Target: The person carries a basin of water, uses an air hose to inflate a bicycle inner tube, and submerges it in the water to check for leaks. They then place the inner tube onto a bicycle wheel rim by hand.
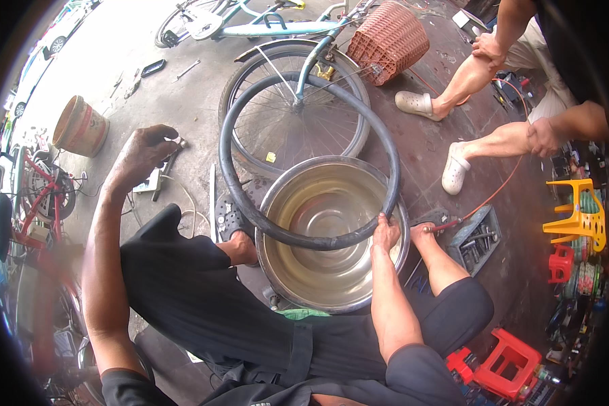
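Note:
My right hand (pixel 386 233) is closed around a black inflated bicycle inner tube (pixel 227 162). The tube's near side passes over a wide metal basin (pixel 267 264) between my feet. Its far side lies in front of a bicycle wheel (pixel 358 74) still mounted on a light-blue bicycle (pixel 271 30) lying on its side. Shallow liquid seems to cover the basin's bottom. My left hand (pixel 144 157) is raised out to the left, away from the tube. Its fingers are bent and apart, with nothing clearly held. Below its fingertips, a dark-handled tool (pixel 168 169) lies on the ground.
A dirty bucket (pixel 81 126) stands at left, near a red bicycle frame (pixel 40 183). A brown woven basket (pixel 389 40) is at the back. Another person's legs (pixel 463 88) are at right. Nearby are a grey tool tray (pixel 477 237), a yellow stool (pixel 578 213) and a red stool (pixel 507 365).

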Available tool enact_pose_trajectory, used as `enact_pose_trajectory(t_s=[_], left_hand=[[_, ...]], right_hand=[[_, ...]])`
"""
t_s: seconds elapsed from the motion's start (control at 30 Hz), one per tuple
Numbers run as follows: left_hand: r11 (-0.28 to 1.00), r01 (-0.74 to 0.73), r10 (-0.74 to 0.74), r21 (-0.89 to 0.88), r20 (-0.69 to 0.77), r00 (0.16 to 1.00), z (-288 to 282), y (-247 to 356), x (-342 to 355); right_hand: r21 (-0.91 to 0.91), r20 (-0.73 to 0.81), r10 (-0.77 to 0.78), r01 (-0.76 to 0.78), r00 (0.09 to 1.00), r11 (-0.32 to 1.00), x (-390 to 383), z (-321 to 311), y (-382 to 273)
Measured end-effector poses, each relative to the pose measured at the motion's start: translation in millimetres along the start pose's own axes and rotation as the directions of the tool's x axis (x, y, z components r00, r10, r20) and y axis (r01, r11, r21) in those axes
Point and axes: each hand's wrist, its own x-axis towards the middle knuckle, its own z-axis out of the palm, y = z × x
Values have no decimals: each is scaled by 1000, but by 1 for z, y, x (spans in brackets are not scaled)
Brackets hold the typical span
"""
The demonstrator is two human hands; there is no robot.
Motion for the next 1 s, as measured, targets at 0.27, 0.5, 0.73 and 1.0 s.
enact_pose_trajectory(t_s=[0.27,0.5,0.73,1.0], left_hand=[[997,-38,37,64,31,999,-6,-2,-2],[999,3,-6,51,47,999,-4,1,-4],[992,75,-80,105,42,996,-6,11,-6],[989,116,-127,91,123,984,-5,5,1]], right_hand=[[353,6,252,-238,968,905,-12,1,11],[187,178,433,-462,884,867,-18,-12,84],[90,261,400,-434,879,896,-21,-10,79],[13,333,429,-459,840,888,-23,-17,74]])
